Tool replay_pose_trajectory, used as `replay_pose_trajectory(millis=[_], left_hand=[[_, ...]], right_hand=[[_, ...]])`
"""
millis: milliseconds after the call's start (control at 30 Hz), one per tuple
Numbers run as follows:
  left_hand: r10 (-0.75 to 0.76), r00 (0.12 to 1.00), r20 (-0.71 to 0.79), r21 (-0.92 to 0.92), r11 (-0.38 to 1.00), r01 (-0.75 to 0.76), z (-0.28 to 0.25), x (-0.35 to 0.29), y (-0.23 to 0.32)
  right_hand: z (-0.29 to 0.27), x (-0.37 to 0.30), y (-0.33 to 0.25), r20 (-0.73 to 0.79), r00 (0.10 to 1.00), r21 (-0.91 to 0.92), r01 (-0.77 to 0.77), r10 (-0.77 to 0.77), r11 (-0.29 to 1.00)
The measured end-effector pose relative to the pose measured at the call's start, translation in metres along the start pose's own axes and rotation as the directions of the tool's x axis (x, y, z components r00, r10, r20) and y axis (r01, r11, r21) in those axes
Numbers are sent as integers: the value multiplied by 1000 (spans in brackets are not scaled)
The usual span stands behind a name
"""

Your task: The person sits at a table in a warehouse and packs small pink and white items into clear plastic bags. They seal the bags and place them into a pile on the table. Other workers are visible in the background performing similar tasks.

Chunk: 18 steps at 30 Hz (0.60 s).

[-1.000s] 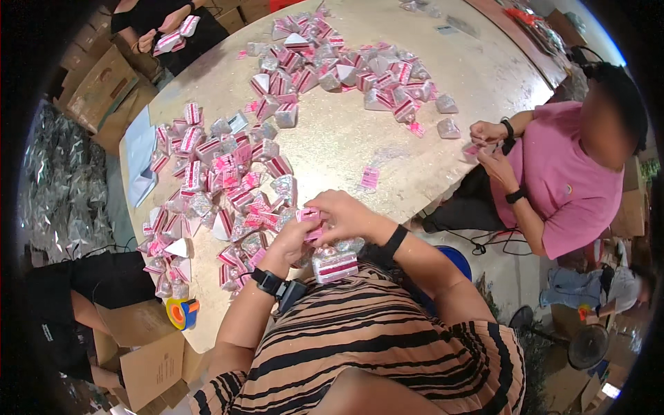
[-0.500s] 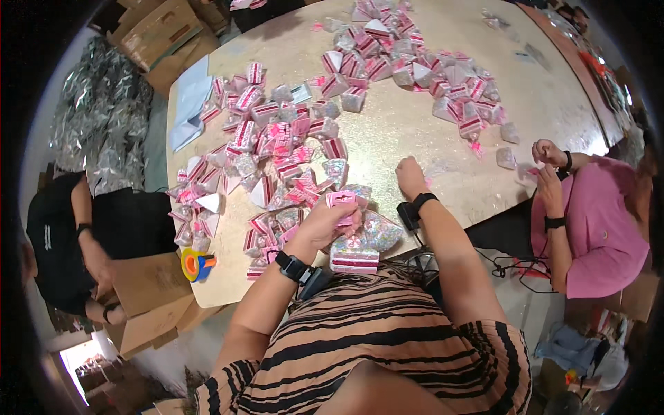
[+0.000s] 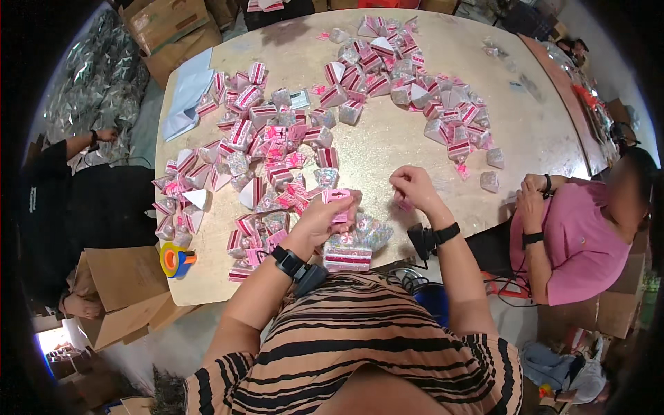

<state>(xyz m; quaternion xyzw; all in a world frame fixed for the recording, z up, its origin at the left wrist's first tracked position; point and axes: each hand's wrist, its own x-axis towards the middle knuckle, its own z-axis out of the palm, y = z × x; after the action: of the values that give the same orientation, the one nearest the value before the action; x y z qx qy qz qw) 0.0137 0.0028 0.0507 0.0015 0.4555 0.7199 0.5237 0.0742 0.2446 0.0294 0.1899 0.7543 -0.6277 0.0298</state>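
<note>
My left hand point(image 3: 319, 223) is closed on a pink card tag point(image 3: 337, 196) with a hang hole. Just below it, at the table's near edge, sits a cake-slice-shaped item point(image 3: 347, 259) with white and dark red layers. Shiny iridescent wrap point(image 3: 373, 232) bulges beside the slice. My right hand point(image 3: 418, 188) is held apart over the table to the right, its thumb and fingers pinched together. A small pinkish bit shows under those fingertips, too blurred to name.
Similar wrapped cake slices with pink tags lie heaped on the left point(image 3: 242, 149) and far side point(image 3: 387, 66) of the table point(image 3: 546, 124). A tape roll point(image 3: 176, 260) sits at the left edge, near an open carton point(image 3: 124, 283). Co-workers sit left and right.
My right hand has lifted and turned, its fingers now pinched. My left hand keeps its grip. The left co-worker's arm now reaches toward the silver bags; the right co-worker's hands have come lower.
</note>
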Motion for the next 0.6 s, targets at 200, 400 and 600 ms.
replay_pose_trajectory(millis=[200,400,600], left_hand=[[18,999,42,26,999,-19,9,9,0],[-26,997,78,81,997,19,13,10,-1],[-34,993,109,31,999,30,8,5,2]], right_hand=[[25,-33,-62,232,972,-67,65,-47,996],[33,-33,-68,238,961,-92,166,-140,982],[37,-45,-74,199,881,-421,473,-430,774]])
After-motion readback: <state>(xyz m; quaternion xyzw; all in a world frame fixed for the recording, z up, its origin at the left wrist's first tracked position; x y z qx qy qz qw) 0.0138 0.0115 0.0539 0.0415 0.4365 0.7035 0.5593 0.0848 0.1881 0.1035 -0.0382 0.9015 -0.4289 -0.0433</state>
